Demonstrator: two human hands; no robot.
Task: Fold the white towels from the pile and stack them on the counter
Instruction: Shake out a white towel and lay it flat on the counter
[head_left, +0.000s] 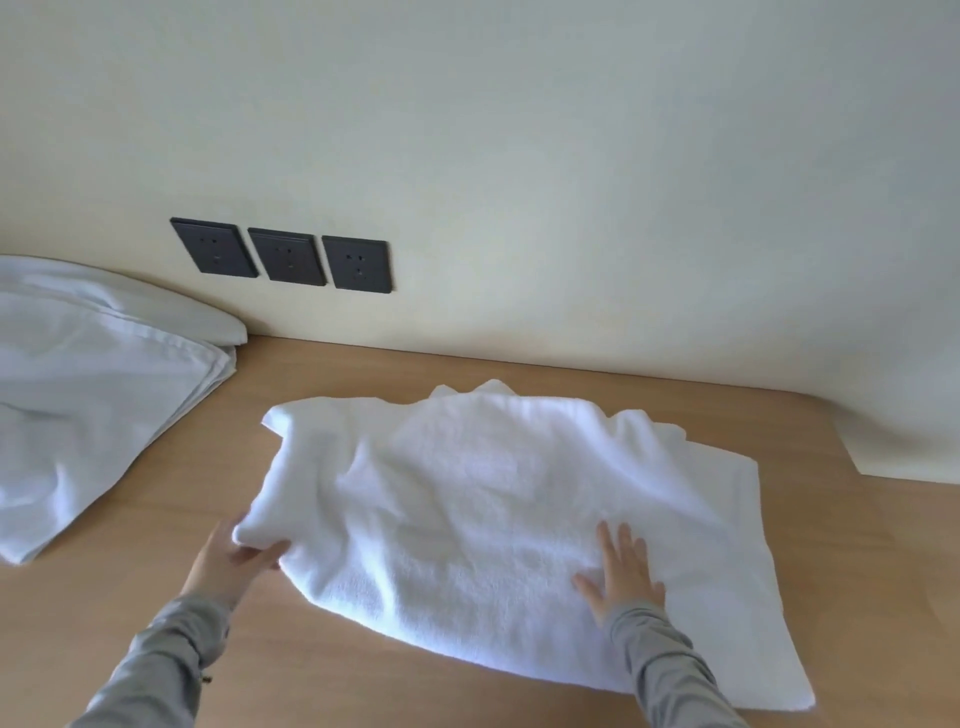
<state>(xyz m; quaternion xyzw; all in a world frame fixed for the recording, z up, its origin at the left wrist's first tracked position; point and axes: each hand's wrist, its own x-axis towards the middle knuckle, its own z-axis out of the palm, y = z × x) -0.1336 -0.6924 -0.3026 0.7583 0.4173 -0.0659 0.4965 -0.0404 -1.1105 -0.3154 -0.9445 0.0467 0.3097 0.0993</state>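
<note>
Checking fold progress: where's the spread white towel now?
Head view: the white towel lies centre of the counter, right of the pile; the left hand grips its left corner.

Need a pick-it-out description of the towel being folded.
On the wooden counter, below-right of the three dark wall sockets, a white towel lies spread out. Unlike the smoother pile at far left, it has hands on it: left hand gripping a corner, right hand flat on top.

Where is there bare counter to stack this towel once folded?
Bare counter runs between the towel and the wall, widest below the sockets. A bare wedge lies between the pile and the left hand gripping the towel's edge. More shows right of the towel. The middle is crowded: the towel covers it, right hand flat on top.
</note>
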